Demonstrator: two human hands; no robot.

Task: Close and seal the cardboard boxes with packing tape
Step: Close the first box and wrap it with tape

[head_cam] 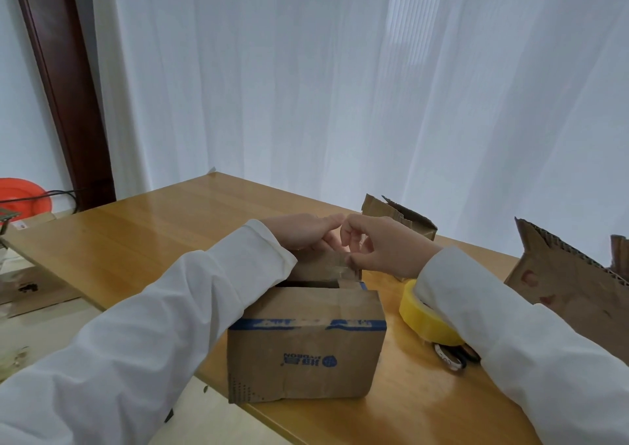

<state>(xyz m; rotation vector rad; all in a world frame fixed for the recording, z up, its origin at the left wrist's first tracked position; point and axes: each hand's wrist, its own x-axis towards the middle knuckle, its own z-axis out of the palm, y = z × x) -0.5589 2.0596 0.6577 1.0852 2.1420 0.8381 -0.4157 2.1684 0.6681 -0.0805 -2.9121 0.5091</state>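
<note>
A small brown cardboard box [306, 352] with blue print stands on the wooden table [143, 240] in front of me. Its near flap is folded down and its far flap [323, 267] stands up, leaving a dark gap. My left hand [303, 231] grips the far flap's top edge. My right hand [377, 247] pinches something at the flap's right edge; a strip of clear tape seems to lie there. A yellow roll of packing tape [425, 322] lies on the table just right of the box, partly under my right sleeve.
Black-handled scissors [456, 357] lie beside the tape roll. Another open cardboard box [401, 220] stands behind my right hand, and a torn cardboard box [565, 274] sits at the right edge. An orange round object [23, 196] is at far left. White curtains hang behind.
</note>
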